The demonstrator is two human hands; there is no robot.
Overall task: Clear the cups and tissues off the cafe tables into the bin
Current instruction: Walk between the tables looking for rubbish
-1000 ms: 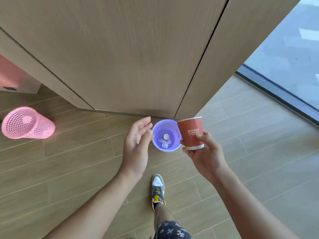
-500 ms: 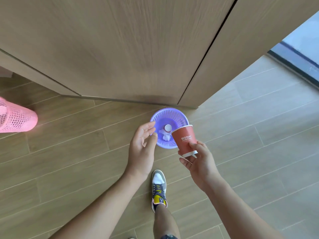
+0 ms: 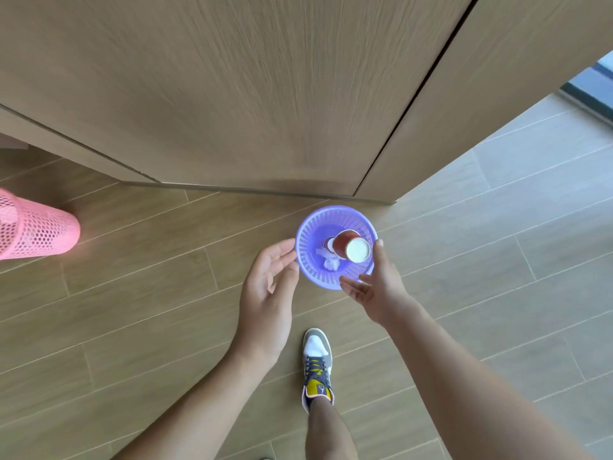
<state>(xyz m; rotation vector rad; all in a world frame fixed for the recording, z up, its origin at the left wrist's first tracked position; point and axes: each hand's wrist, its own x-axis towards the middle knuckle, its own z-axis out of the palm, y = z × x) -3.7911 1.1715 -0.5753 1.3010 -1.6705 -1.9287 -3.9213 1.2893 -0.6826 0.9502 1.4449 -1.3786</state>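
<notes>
Both hands I see are released and hold nothing. My right hand (image 3: 376,287) is spread palm-up over the near right edge of the purple bin (image 3: 306,227), with the thumb up beside the rim and the fingers reaching across the lower rim. I cannot tell whether it touches the plastic. My left hand (image 3: 268,293) is open too, fingers relaxed and slightly bent, with the fingertips just beside the bin's left rim.

The red cup (image 3: 345,244) is inside the purple bin, free of both hands. It lies tilted on its side toward the right wall, with its round white end (image 3: 357,250) turned up to the camera. Just to its left a second cup (image 3: 329,244) is partly hidden behind it, and crumpled white tissue (image 3: 331,263) sits below that on the bin's floor.

The bin stands upright on the wood-plank floor (image 3: 132,293), near the foot of a wooden wall panel (image 3: 232,94). A shoe (image 3: 316,366) is planted on the floor below the hands. Well to the left, at the frame edge, stands a pink mesh bin (image 3: 39,230).
</notes>
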